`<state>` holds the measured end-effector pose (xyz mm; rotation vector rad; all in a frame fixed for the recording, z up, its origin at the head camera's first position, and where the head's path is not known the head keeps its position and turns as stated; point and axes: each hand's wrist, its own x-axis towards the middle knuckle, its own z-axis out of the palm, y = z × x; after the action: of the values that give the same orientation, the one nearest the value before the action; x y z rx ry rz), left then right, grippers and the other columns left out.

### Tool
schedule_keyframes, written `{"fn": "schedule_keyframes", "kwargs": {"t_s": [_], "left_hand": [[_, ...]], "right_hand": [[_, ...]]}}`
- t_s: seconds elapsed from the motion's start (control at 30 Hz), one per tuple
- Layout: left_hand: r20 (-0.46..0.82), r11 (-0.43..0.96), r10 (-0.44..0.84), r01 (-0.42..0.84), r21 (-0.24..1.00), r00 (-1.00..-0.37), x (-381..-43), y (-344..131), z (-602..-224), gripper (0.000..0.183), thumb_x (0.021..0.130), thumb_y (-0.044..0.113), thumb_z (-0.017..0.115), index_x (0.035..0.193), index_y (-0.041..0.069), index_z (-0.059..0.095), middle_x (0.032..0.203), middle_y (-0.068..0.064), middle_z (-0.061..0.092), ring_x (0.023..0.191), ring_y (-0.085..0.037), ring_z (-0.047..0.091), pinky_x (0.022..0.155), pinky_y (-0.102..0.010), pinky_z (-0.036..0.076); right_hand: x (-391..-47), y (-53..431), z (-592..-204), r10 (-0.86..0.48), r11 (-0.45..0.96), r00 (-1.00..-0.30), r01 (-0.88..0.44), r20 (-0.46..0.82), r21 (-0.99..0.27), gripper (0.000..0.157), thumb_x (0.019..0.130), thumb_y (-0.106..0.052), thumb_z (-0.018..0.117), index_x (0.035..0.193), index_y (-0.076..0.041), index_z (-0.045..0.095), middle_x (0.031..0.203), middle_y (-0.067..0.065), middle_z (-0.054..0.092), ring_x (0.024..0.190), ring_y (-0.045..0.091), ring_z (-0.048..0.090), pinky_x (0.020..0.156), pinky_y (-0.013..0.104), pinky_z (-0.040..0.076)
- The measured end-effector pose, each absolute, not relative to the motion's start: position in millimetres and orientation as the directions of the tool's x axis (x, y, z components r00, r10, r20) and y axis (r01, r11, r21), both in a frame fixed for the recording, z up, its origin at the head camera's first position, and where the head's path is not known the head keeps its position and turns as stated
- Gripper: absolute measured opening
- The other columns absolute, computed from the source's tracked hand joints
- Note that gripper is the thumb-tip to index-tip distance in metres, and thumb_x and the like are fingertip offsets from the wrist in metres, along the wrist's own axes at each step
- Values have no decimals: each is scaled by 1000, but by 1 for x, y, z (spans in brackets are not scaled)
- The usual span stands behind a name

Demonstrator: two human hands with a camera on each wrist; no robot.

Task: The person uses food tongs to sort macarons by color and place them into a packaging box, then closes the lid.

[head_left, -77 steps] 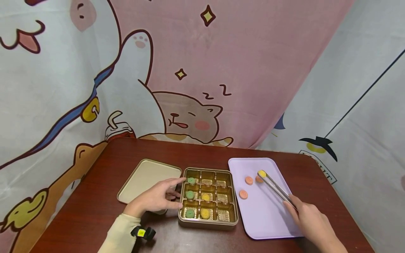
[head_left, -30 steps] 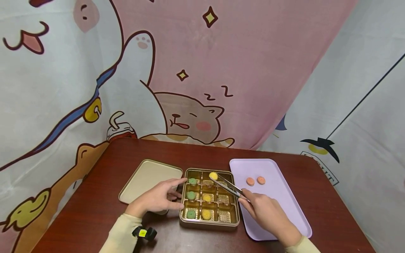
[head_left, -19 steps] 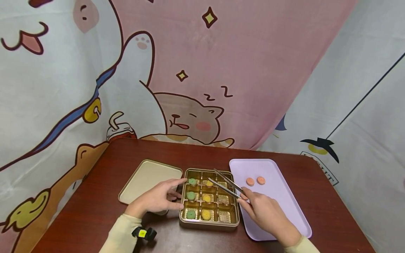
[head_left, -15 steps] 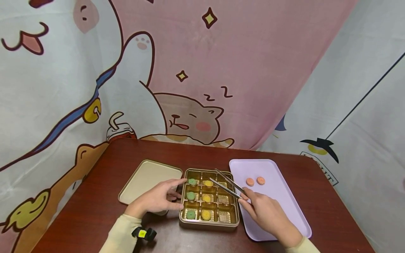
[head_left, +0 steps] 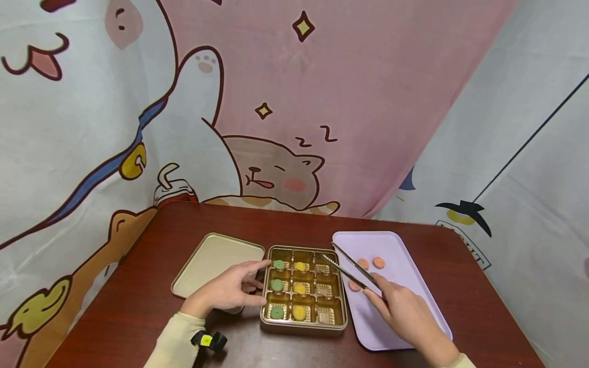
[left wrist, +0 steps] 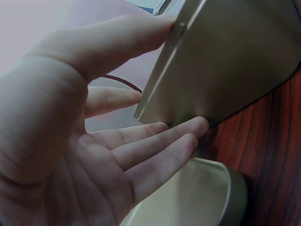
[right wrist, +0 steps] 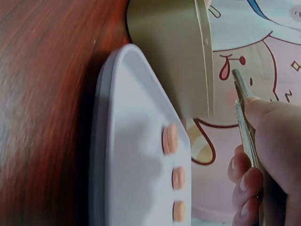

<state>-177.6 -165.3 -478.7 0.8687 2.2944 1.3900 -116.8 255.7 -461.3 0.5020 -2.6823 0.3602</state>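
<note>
In the head view my right hand [head_left: 409, 312] grips metal tongs [head_left: 346, 272], their arms spread with nothing between the tips. The tongs hang over the right edge of a gold tin [head_left: 301, 329] and the lilac tray [head_left: 375, 324]. Dividers split the tin into several compartments. Its left column holds green macarons [head_left: 277, 285] and its middle column yellow macarons [head_left: 298, 289]; no macaron shows in the right column. Three pink macarons [head_left: 378, 262] lie on the tray. My left hand [head_left: 227, 287] touches the tin's left side, fingers extended, thumb at the rim [left wrist: 178, 30].
A flat gold lid [head_left: 216, 255] lies left of the tin, partly under my left hand. The tray stands close against the tin's right side. All rest on a dark red-brown table [head_left: 138, 306], with a cartoon-print cloth [head_left: 368, 102] hanging behind.
The tongs carried a yellow macaron from the tray into the tin's back middle compartment and let it go. They have since spread and shifted right toward the tray. My left hand stays put.
</note>
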Motion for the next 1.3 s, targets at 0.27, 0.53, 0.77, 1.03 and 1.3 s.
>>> {"fn": "schedule_keyframes", "kwargs": {"t_s": [0.27, 0.53, 0.77, 1.03, 1.3], "left_hand": [[37, 339, 642, 327, 882, -766, -178, -167, -478, 91, 91, 20, 85, 163, 1, 33, 163, -29, 35, 117, -34, 70, 101, -41, 60], [33, 332, 642, 316, 889, -766, -178, -166, -478, 90, 91, 18, 85, 163, 2, 33, 164, -29, 35, 118, -34, 69, 102, -43, 60], [36, 332, 644, 322, 887, -764, -178, -166, -478, 90, 91, 18, 85, 163, 0, 33, 164, -29, 35, 118, -36, 69, 101, -42, 60], [41, 333, 646, 330, 883, -762, -178, -166, -480, 90, 91, 18, 85, 162, -1, 34, 163, -29, 37, 116, -36, 70, 101, -42, 60], [45, 330, 647, 332, 884, -761, -178, -165, -480, 90, 91, 18, 85, 162, -1, 34, 162, -29, 37, 115, -36, 70, 100, -43, 61]], "right_hand": [[-115, 280, -462, -243, 924, -876, -340, 417, -175, 36, 96, -32, 78, 125, -12, 70, 102, 8, 78, 81, 29, 75, 53, 52, 57], [-111, 301, -462, -151, 956, -941, -217, 303, -198, 40, 100, -38, 73, 128, -10, 69, 102, 13, 77, 77, 31, 73, 47, 53, 52], [-111, 319, -467, -77, 969, -976, -121, 203, -214, 41, 101, -39, 71, 124, -5, 68, 96, 17, 74, 74, 28, 68, 46, 53, 50], [-114, 334, -474, -3, 981, -994, -25, 113, -194, 55, 102, -38, 68, 132, 8, 63, 112, 32, 72, 90, 41, 74, 59, 62, 59], [-114, 345, -479, 24, 982, -998, 14, 52, -186, 55, 104, -41, 65, 130, 7, 63, 108, 31, 72, 82, 34, 72, 54, 57, 57]]}}
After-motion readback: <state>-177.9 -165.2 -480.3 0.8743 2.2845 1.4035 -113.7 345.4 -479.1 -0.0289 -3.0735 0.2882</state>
